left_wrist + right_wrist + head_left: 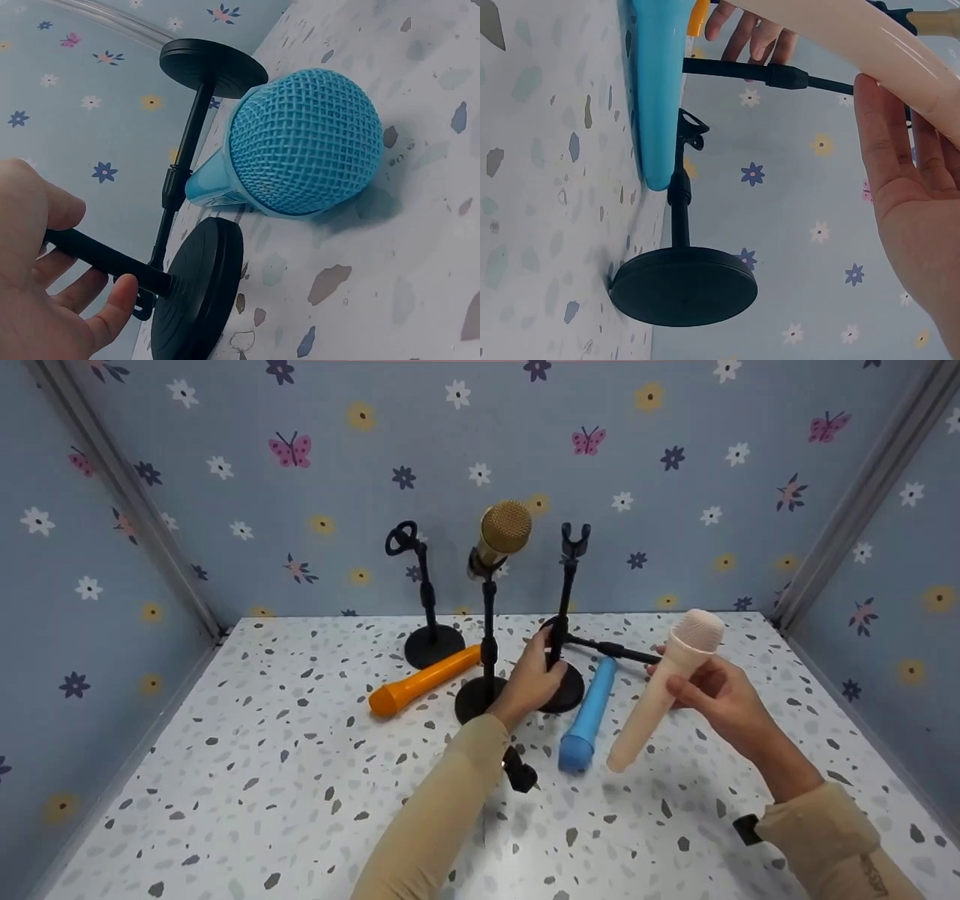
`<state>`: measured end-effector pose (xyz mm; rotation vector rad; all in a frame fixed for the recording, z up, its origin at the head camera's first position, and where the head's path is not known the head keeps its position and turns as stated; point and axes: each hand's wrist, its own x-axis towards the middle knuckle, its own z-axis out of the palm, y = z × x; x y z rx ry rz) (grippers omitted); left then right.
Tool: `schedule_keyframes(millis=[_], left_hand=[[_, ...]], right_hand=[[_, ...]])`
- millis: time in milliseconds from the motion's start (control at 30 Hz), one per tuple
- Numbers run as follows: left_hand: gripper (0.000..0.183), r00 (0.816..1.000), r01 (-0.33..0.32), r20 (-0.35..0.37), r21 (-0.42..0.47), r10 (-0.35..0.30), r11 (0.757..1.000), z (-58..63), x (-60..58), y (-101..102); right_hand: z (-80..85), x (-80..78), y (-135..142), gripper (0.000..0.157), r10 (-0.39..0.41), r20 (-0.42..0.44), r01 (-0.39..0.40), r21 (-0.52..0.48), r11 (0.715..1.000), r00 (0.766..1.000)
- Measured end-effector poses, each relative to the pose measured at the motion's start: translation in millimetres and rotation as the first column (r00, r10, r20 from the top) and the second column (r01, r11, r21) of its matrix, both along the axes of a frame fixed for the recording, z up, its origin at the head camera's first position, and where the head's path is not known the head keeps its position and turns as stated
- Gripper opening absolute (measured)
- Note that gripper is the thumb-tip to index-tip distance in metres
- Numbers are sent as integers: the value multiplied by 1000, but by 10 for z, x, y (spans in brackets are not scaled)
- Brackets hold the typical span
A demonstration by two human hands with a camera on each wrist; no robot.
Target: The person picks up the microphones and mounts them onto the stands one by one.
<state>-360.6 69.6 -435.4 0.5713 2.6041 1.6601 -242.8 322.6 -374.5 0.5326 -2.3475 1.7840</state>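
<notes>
My left hand [531, 679] grips the lower pole of a black microphone stand [566, 589], which stands upright with a forked clip on top. In the left wrist view, thumb and fingers wrap that pole [112, 259] just above its round base. My right hand [727, 709] holds a pale pink microphone [652, 701] in the air, its mesh head up and its handle slanting down to the left. Between the hands a blue microphone [589, 716] lies on the table, head toward me. Behind it a second black stand [615, 650] lies on its side.
A gold microphone [504, 532] sits in the clip of an upright stand [489, 637] left of my left hand. Farther left stands another upright stand [429, 600] with a ring-shaped clip. An orange microphone [424, 682] lies on the speckled table [262, 780]. Patterned walls [465, 450] enclose the table.
</notes>
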Motion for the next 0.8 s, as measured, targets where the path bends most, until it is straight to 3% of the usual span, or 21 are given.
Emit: schedule_keyframes(millis=[133, 400, 600, 800], left_hand=[[59, 1000, 11, 4, -3, -11, 1000, -1, 8, 6], [42, 990, 63, -120, -68, -71, 996, -39, 31, 29], [30, 991, 89, -98, -63, -95, 994, -56, 44, -10], [32, 991, 100, -79, -131, -111, 986, -46, 98, -60]], right_hand=[[-6, -9, -13, 42, 9, 9, -9, 8, 1000, 1000], [-66, 5, -41, 39, -5, 13, 5, 3, 1000, 1000], [-77, -36, -86, 38, 33, -1, -33, -7, 999, 999], [-76, -51, -106, 39, 32, 4, -32, 17, 999, 999]])
